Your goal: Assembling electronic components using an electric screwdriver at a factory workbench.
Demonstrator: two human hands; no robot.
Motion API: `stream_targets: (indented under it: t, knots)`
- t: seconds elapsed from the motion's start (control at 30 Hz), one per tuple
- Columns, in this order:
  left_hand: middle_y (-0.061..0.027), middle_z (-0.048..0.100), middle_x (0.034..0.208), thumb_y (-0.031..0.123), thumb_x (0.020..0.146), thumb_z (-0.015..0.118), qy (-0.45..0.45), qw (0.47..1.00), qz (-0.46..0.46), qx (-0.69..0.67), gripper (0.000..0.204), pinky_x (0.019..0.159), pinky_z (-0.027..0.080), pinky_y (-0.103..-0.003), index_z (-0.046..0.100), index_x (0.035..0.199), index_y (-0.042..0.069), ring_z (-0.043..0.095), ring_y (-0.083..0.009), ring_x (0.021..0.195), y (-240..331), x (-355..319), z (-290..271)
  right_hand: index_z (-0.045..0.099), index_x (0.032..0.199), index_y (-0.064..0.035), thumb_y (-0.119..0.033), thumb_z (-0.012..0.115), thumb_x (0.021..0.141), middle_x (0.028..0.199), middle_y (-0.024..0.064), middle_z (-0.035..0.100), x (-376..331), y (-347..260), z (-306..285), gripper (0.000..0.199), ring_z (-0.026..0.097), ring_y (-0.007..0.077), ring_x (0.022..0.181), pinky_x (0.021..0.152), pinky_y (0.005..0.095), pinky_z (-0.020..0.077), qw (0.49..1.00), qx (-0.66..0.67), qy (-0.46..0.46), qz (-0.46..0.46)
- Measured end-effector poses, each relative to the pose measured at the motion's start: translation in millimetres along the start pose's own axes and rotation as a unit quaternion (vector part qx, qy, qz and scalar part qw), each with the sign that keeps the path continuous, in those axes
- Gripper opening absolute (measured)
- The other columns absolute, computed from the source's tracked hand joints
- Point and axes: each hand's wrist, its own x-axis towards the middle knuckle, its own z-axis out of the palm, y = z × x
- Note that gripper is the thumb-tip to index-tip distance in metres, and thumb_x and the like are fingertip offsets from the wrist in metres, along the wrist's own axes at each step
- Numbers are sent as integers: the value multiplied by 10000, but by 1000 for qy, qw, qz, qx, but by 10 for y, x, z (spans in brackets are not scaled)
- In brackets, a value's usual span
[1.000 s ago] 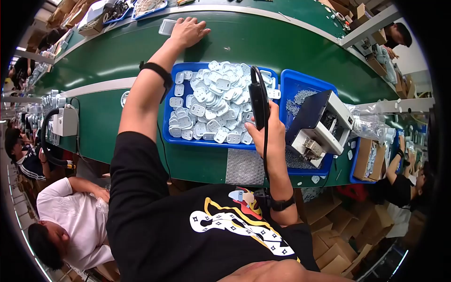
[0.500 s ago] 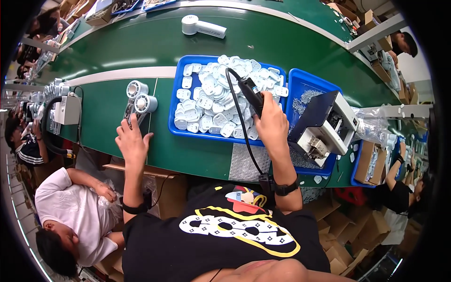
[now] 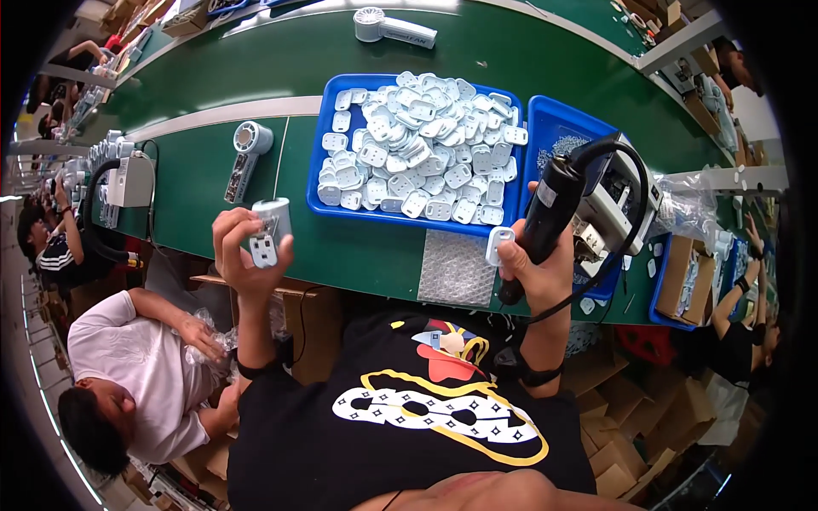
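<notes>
My left hand grips a pale blue handheld fan, its handle end with small openings turned toward me. In my right hand are a black electric screwdriver with a cable and a small pale blue cover plate, pinched by thumb and fingers. Many similar cover plates are heaped in a blue tray in front of me. Another handheld fan lies on the green table beyond my left hand, its inner parts showing along the handle.
At right, a screw-feeding machine stands in a second blue tray with loose screws. Bubble wrap lies at the table's near edge. A white fan lies farther back. A co-worker in a white shirt sits at left.
My left hand has lifted one of the two fans and drawn it nearer. My right hand has moved right and nearer, off the tray, with the screwdriver and now a cover plate.
</notes>
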Motion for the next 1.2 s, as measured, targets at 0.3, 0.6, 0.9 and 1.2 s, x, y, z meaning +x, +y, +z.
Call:
stream_targets:
  t: [0.3, 0.6, 0.9, 1.2]
  knots:
    - [-82, 535, 804, 635, 674, 862, -202, 767, -161, -588, 965, 536, 438, -272, 333, 1200, 23, 546, -145, 626, 1350, -191, 1323, 356, 1401, -4, -240, 908, 762, 749, 3, 579, -559, -93, -41, 877, 559, 84, 571, 508, 204, 428, 989, 105, -45, 99]
    - [-118, 570, 807, 624, 800, 723, -383, 746, -32, -544, 705, 557, 467, -361, 534, 1058, -4, 565, -255, 597, 1389, -189, 1884, 433, 1323, -30, -198, 902, 770, 822, 22, 599, -701, 289, -308, 744, 582, 89, 678, 626, 226, 473, 989, -143, 30, -37]
    - [-75, 615, 788, 565, 926, 597, -302, 823, 46, -480, 556, 548, 488, -364, 594, 978, 11, 616, -259, 613, 1439, -216, 1891, 403, 1236, -96, -209, 764, 878, 743, 60, 581, -216, -210, -370, 521, 553, 161, 551, 553, 351, 518, 911, -12, 208, -356]
    - [-75, 622, 798, 665, 870, 625, -293, 829, 34, -474, 663, 552, 506, -350, 595, 976, 10, 639, -257, 637, 1465, -212, 1953, 416, 1233, -51, -290, 683, 933, 719, 62, 539, -83, -284, -494, 467, 508, 168, 513, 512, 359, 481, 923, -28, 223, -312]
